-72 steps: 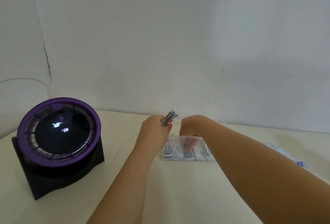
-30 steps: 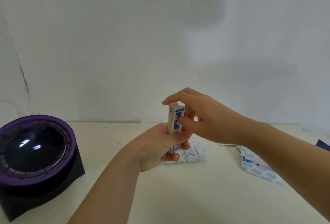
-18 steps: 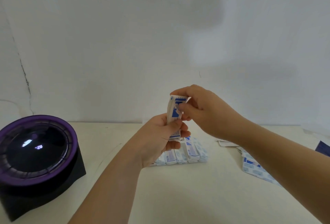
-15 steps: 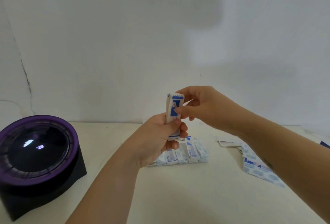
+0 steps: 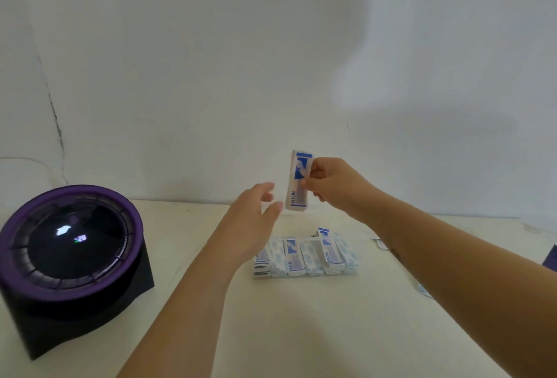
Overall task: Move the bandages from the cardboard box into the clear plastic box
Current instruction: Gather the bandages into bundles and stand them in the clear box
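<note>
The right hand [image 5: 334,184] is pinching a small stack of wrapped bandages [image 5: 298,181] between thumb and curled fingers, holding it in the air with its long axis upright and the blue-printed end pointing up. The left hand [image 5: 253,212] is hovering just beside it, fingers loosely spread and gripping nothing. Below, rows of bandages [image 5: 306,254] are lying on the table [image 5: 301,332].

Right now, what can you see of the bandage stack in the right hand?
A thin stack of white paper-wrapped bandages with blue print, held upright in the air, wrappers fanned at the top. The right hand pinches its right edge near the middle. The open left hand is close on its left; contact unclear. Below it in view sits the clear plastic box.
</note>
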Demonstrator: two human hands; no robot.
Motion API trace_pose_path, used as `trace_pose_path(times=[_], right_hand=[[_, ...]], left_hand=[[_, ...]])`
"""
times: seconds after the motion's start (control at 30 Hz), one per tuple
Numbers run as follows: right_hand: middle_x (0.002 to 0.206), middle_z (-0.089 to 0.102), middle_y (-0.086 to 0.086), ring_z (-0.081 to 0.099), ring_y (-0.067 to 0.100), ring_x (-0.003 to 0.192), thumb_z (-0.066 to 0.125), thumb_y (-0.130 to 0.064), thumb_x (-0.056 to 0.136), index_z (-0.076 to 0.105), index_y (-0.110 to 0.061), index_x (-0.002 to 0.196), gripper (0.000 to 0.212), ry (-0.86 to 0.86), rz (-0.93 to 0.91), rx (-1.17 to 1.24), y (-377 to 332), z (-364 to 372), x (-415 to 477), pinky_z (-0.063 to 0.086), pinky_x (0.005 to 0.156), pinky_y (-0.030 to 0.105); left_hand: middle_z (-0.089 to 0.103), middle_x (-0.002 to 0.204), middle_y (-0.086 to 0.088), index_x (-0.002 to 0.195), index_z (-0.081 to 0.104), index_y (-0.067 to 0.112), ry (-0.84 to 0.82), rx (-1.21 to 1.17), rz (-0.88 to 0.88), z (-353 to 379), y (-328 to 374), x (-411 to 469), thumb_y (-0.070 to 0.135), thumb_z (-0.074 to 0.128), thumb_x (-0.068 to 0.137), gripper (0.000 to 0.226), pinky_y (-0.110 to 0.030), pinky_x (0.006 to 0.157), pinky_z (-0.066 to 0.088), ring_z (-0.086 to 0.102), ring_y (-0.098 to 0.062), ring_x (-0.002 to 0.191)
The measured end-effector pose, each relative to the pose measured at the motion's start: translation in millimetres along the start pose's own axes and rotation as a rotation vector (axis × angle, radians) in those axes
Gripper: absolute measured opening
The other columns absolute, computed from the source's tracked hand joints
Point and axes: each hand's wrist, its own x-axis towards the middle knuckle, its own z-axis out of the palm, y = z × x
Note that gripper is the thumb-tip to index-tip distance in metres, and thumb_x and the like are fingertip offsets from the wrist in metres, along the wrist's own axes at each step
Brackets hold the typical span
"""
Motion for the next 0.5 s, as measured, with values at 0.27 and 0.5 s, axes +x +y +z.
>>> trace_pose_path(times=[0.27, 0.5], right_hand=[[0.086, 0.059, 0.015, 0.054, 0.022, 0.068, 0.049, -0.004, 0.09, 0.052, -0.002, 0.091, 0.004, -0.316, 0.296, -0.536, 29.5, 46.8, 36.5, 0.048, 0.064, 0.029], [0.078, 0.049, 0.007, 0.046, 0.018, 0.072, 0.049, -0.005, 0.09, 0.052, 0.002, 0.12, 0.031, -0.435, 0.339, -0.677, 27.8, 51.0, 39.6, 0.037, 0.066, 0.026]], left_hand=[[0.058, 0.117, 0.011, 0.112, 0.061, 0.028, -0.141, 0.632, -0.05, 13.1, -28.0, 9.7, 0.015, 0.022, 0.097, 0.043, -0.066, 0.106, -0.015, 0.018, -0.013, 0.141], [0.065, 0.114, 0.001, 0.109, 0.066, 0.022, -0.205, 0.649, 0.057, 3.9, -6.1, 31.7, 0.003, 0.043, 0.09, 0.036, -0.036, 0.099, 0.043, 0.061, -0.018, 0.104]])
